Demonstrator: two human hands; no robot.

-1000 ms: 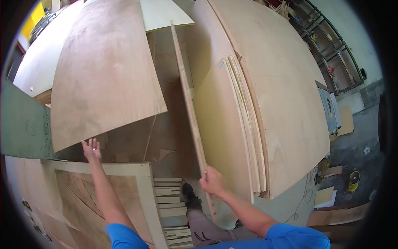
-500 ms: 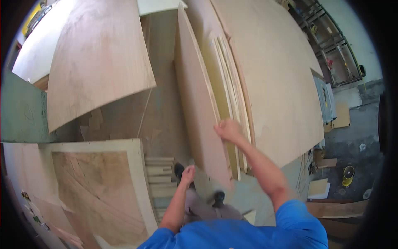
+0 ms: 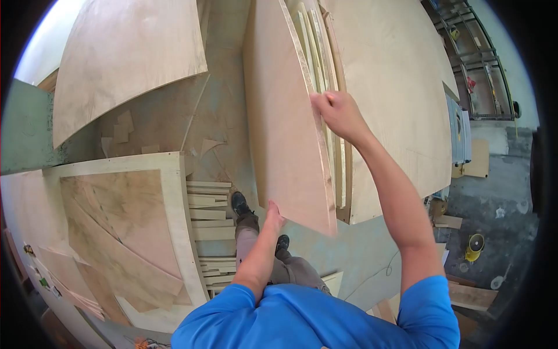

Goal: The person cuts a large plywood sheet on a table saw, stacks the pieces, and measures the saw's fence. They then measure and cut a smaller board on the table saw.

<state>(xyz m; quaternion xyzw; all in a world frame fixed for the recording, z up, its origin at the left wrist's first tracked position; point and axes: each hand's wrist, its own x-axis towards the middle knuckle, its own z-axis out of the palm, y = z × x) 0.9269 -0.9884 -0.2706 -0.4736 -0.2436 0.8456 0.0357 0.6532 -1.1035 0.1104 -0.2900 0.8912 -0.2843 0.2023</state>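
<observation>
Whereas half a second ago the right hand [image 3: 340,113] sat low on the plywood sheet [image 3: 285,116], it now grips much higher up the sheet's right edge. Its fingers [image 3: 325,104] are curled over the rim and pinch it against the thumb. The left hand [image 3: 273,212] hung free with its fingers closed, just short of the sheet's lower corner. It now meets the bottom edge, but its fingers pass behind the board, so I cannot tell whether they close on it. The sheet shows more of its broad face than before.

The sheet stands on edge between the two hands. It is pale, smooth veneer with a faint grain, thin and slightly bowed. Just beyond the right fingers lean narrow light strips [image 3: 325,58], and past them a stack of large sheets [image 3: 395,87] of the same tan wood, their edges layered. Far to the left of the left fingers another curved sheet [image 3: 128,58] tilts over a green board [image 3: 23,134]. Below it lies a framed panel [image 3: 116,232] with a pale border and offcuts lying on its face. Short flat slats [image 3: 209,215] are stacked close beneath the left fingers, beside dark shoes [image 3: 239,203]. A metal rack [image 3: 482,58] stands far to the right; its contents are too small to tell.
</observation>
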